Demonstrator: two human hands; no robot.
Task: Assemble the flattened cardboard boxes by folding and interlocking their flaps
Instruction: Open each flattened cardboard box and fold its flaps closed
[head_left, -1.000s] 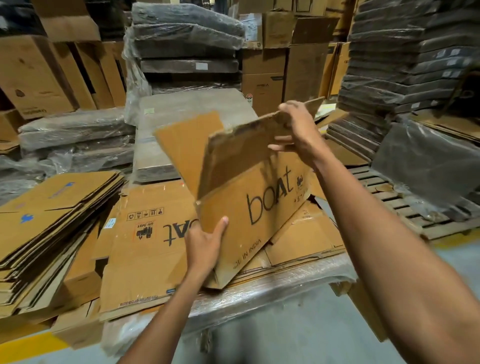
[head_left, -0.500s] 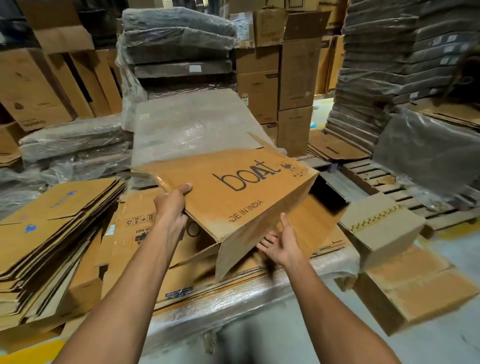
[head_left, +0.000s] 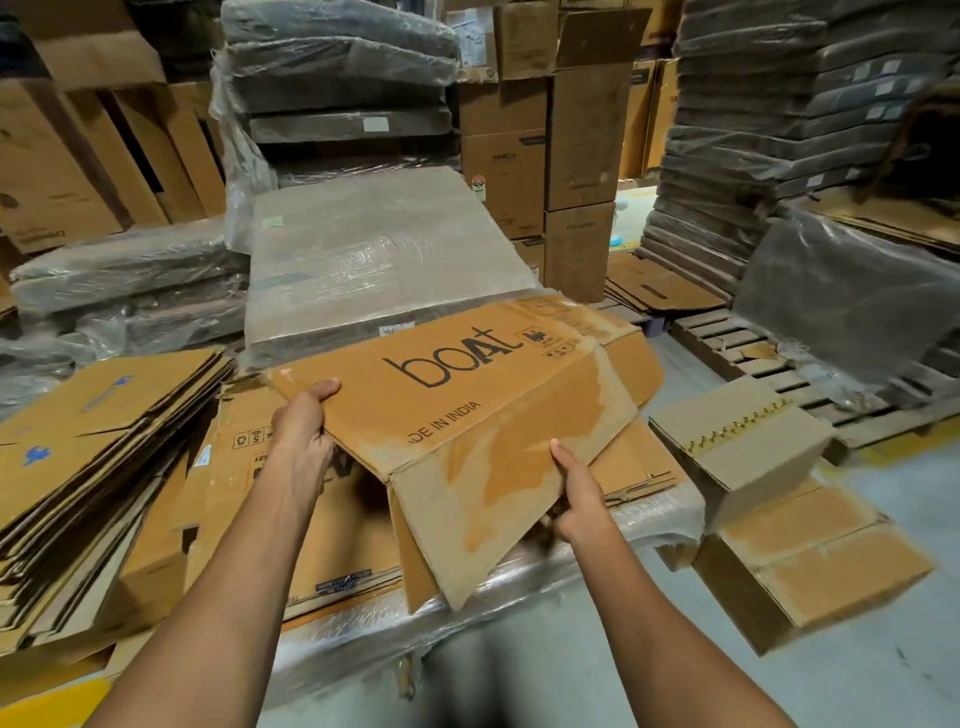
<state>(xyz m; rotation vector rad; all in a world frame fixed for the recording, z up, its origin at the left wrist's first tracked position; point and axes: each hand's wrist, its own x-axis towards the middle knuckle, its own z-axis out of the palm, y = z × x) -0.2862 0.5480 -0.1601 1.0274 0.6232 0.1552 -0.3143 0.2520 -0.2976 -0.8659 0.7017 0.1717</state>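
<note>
Cardboard box (head_left: 467, 410) hangs between my hands: left hand (head_left: 301, 441) clamps its left edge, right hand (head_left: 579, 499) pinches a worn flap (head_left: 498, 499).

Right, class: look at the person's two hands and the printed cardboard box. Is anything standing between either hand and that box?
Nothing visible does. The left hand already grips the printed cardboard box at its left edge, thumb on top, and the right hand holds its worn lower flap, fingers hidden underneath.
</note>
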